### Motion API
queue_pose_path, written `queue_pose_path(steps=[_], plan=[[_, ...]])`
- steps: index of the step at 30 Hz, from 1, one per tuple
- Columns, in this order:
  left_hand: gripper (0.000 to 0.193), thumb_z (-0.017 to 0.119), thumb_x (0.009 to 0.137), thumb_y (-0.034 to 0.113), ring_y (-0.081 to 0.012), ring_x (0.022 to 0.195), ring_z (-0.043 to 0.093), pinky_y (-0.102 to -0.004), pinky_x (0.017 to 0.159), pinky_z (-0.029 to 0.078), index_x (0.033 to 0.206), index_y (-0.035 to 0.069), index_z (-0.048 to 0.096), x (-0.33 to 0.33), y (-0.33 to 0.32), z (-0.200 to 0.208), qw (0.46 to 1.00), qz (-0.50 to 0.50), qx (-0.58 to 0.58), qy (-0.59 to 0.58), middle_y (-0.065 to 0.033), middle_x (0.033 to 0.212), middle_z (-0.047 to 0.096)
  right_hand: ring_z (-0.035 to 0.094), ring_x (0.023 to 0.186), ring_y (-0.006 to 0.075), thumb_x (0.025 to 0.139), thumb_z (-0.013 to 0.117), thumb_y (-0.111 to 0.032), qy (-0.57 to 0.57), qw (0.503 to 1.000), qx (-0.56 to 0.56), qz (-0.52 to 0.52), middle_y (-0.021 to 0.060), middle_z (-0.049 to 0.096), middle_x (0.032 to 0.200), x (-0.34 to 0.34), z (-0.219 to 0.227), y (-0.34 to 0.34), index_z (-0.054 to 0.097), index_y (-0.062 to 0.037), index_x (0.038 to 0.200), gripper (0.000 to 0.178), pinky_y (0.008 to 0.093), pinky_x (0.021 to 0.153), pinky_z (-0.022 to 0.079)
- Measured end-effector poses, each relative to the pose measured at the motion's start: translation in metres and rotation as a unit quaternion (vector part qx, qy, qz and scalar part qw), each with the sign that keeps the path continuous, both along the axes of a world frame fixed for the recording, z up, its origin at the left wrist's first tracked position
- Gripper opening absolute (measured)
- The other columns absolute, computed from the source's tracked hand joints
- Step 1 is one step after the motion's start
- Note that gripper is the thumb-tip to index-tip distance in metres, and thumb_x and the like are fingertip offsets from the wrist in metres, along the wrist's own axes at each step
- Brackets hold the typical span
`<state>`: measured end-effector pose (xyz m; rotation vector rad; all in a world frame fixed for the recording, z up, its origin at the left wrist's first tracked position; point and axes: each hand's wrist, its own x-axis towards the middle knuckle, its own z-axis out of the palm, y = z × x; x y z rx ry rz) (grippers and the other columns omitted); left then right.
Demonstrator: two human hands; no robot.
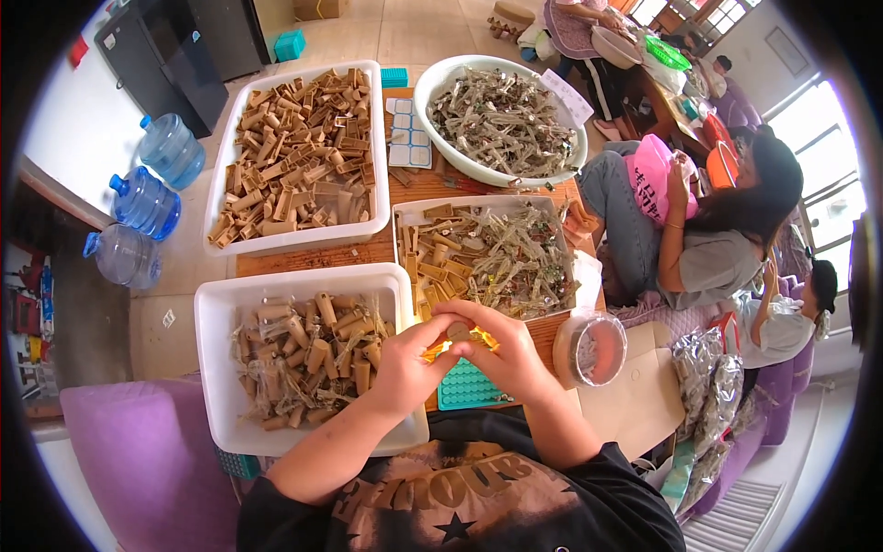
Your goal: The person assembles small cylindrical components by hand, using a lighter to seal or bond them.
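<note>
My left hand (410, 357) and my right hand (508, 350) meet in front of me, fingers closed round a small tan plastic piece (458, 331). Only its round end shows; my fingers cover the rest. Yellow light glows between and below the hands. Just under them lies a teal gridded tray (467, 385). Beyond is a shallow tray (563, 241) with tan plastic shells (440, 250) on its left and clear bundled strands with small parts (517, 258) on its right. A white bin (210, 368) by my left forearm holds tan cylinders (324, 309) tangled with clear strands.
A larger white bin (379, 175) of tan shells stands far left, beside a round basin (425, 101) heaped with clear strand bundles. A clear round tub (590, 350) sits at right. Water bottles (147, 202) stand on the left floor. A seated person (708, 248) works at right.
</note>
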<state>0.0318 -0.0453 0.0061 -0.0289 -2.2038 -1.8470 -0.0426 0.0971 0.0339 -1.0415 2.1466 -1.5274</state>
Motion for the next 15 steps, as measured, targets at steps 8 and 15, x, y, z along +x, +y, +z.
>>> queue_pose_path(steps=[8,15], plan=[[0.032,0.067,0.082,0.005,-0.0271,0.083,0.067,-0.0303,0.072,0.052,0.113,0.0,0.058,-0.001,0.002,-0.002,0.991,0.072,-0.109,0.032,-0.0137,0.096,0.066,0.064,0.092,0.0223,0.079,0.069,-0.006,0.028,0.998,-0.02,-0.054,0.0135,0.064,0.106,0.005,-0.003,-0.01,0.056,-0.0005,0.118,0.042,0.0306,0.082,0.05],[0.041,0.069,0.084,0.012,-0.0187,0.105,0.057,-0.0351,0.096,0.042,0.121,0.002,0.053,-0.006,-0.006,-0.005,0.864,-0.092,0.482,-0.11,-0.0062,0.111,0.059,0.063,0.092,0.0157,0.082,0.061,0.005,-0.137,0.99,0.003,-0.031,0.0096,0.065,0.101,-0.015,0.0,0.019,0.058,0.0,0.115,0.033,0.0289,0.081,0.051]])
